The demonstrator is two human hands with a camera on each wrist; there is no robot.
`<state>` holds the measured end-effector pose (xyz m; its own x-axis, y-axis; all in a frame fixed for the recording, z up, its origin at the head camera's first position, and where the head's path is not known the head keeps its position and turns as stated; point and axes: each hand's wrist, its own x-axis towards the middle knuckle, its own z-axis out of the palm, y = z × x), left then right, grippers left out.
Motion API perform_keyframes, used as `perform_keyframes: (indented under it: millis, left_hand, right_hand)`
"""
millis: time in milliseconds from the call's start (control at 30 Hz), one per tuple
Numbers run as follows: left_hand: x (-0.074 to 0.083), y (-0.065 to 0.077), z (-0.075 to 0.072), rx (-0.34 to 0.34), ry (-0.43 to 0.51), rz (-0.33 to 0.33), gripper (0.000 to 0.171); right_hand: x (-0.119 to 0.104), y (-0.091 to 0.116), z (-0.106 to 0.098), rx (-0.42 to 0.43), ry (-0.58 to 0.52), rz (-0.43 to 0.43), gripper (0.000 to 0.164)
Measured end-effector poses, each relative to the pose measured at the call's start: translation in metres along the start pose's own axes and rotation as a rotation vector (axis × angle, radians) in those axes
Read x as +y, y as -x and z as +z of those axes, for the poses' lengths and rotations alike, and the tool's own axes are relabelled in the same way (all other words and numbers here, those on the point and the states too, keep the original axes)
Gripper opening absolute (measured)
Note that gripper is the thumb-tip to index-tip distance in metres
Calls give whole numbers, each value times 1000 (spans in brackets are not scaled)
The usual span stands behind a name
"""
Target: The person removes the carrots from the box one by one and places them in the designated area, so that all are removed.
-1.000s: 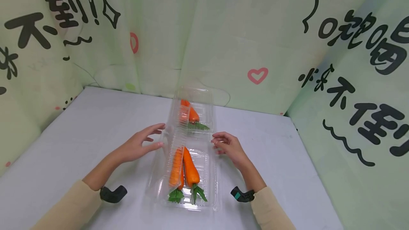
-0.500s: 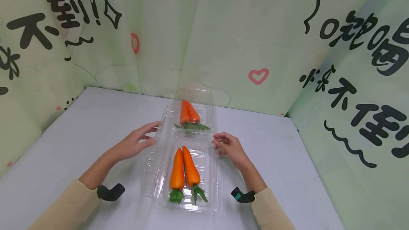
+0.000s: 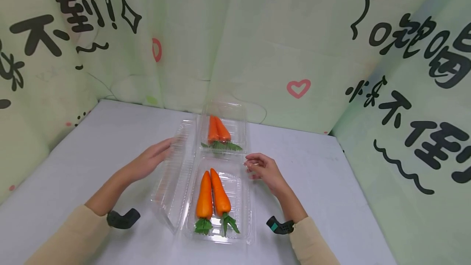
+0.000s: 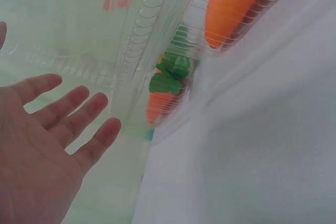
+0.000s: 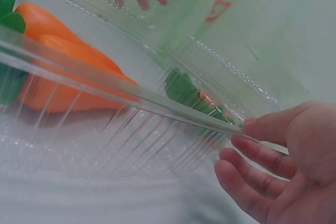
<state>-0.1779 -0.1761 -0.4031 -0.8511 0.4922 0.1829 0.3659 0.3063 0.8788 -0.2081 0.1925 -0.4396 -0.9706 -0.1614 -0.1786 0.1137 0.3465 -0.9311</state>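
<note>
A clear plastic clamshell box point(image 3: 236, 189) lies on the table with its hinged lid point(image 3: 176, 175) swung up at the left. Two orange carrots point(image 3: 220, 195) with green tops lie side by side in its base. Behind the lid, my left hand point(image 3: 148, 160) has its fingers extended at the lid's outer face; whether they touch it is hard to tell through the plastic. At the right far corner, my right hand point(image 3: 264, 171) pinches the base's rim between thumb and forefinger, plainest in the right wrist view, where the box's ribbed wall point(image 5: 157, 140) also shows.
Just beyond stands a second clear box point(image 3: 237, 124) with carrots point(image 3: 218, 130) inside, close against the first one's far end. The white table point(image 3: 312, 183) ends at printed curtains point(image 3: 257, 44) on the back and sides.
The lid has swung leftward, away from over the carrots, and my left hand has moved left with it. My right hand has stayed on the rim.
</note>
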Motion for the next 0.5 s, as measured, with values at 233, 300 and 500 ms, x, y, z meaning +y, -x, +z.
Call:
perform_keyframes:
  millis: [233,300,500]
  left_hand:
    - [4,-1,-5,-10,11,15,50]
    - [4,-1,-6,-11,7,16,50]
    - [5,-1,-11,-6,6,-38,53]
  right_hand:
    - [-12,7,-1,-28,-3,10,37]
    - [-18,11,0,-34,4,11,36]
    - [-17,10,0,-32,11,12,37]
